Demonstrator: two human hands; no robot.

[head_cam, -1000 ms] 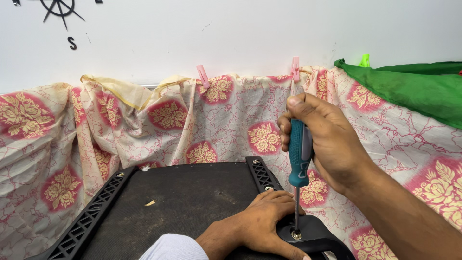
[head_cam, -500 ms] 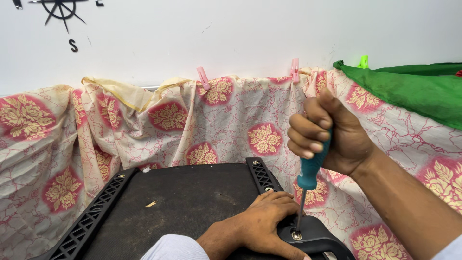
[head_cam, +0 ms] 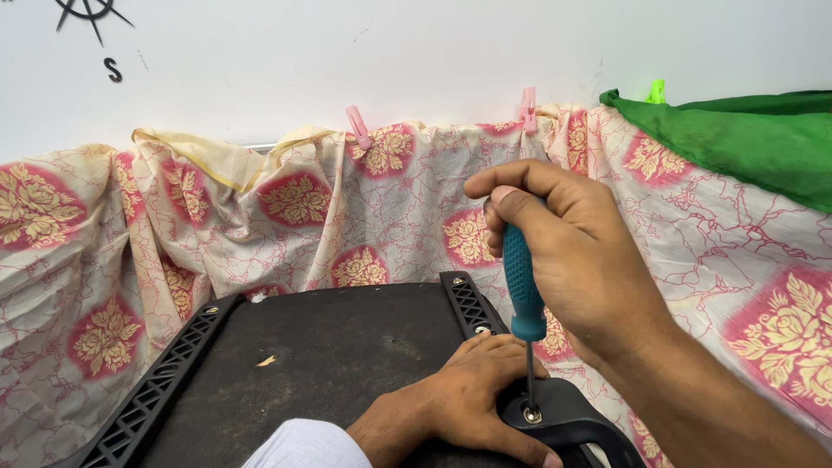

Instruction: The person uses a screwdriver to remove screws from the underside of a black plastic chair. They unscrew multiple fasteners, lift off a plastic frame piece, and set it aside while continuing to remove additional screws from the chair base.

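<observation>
Right hand (head_cam: 576,260) clamped around teal screwdriver (head_cam: 523,290), tip in screw (head_cam: 531,415) of black armrest bracket (head_cam: 568,420); left hand (head_cam: 468,399) pressed flat beside screw; floral cloth (head_cam: 347,217) behind.

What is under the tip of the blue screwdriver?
The screwdriver tip sits on a metal screw in a black plastic bracket. The left hand presses beside it. What lies below the bracket is covered.

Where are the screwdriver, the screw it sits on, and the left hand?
screwdriver (head_cam: 523,290), head view, on the teal handle below the fingers.
screw (head_cam: 531,416), head view, on its metal head.
left hand (head_cam: 472,390), head view, on the back of the hand.
</observation>
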